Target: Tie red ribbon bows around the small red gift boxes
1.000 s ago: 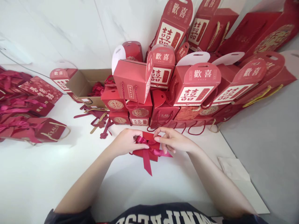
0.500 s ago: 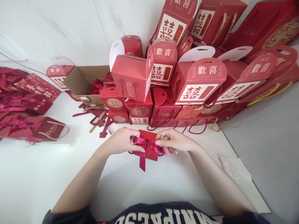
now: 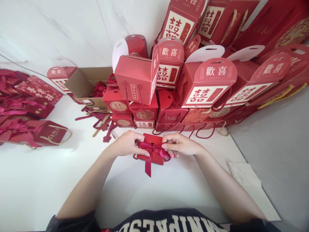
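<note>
Between my hands on the white table lies a small red gift box (image 3: 155,140) with a dark red cord handle. Across its top a magenta satin ribbon (image 3: 148,167) is knotted into a bow, one tail hanging over the front edge. My left hand (image 3: 131,144) pinches the bow's left loop between thumb and fingers. On the other side my right hand (image 3: 180,145) is closed on the right loop, thumb against fingers. Part of the ribbon is hidden behind the fingers of each hand.
Stacked red boxes (image 3: 210,83) with cord handles line the back. An open cardboard carton (image 3: 83,80) holds red ribbon pieces. Loose dark red and gold strips (image 3: 103,127) lie before it. Several ribboned boxes (image 3: 51,132) are at the left. White paper (image 3: 248,175) lies right.
My right hand has moved slightly, its fingers curling in closer round the ribbon. The bow's knot looks tighter and neater. My left hand has hardly moved.
</note>
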Action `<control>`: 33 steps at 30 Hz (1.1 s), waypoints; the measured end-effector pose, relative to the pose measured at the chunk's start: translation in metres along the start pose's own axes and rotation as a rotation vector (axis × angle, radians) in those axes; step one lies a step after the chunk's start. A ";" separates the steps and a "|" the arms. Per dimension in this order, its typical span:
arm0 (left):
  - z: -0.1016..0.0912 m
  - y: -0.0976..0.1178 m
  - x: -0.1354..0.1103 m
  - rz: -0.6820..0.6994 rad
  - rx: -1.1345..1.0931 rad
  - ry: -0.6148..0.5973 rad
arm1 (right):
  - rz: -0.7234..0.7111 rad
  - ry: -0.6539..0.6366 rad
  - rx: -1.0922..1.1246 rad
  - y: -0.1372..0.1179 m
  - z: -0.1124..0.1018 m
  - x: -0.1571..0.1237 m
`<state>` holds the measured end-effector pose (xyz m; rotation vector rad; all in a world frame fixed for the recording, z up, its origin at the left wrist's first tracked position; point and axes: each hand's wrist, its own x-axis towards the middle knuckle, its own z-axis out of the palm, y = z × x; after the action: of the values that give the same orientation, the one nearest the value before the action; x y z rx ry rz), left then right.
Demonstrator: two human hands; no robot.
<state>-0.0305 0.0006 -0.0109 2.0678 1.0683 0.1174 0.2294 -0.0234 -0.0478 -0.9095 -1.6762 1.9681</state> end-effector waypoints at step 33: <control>0.015 -0.001 0.007 -0.022 -0.135 0.175 | 0.082 0.173 0.132 0.010 0.039 -0.031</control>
<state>-0.0207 -0.0024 -0.0239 1.9509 1.1551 0.3559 0.2258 -0.0741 -0.0480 -1.0807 -1.4175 1.9639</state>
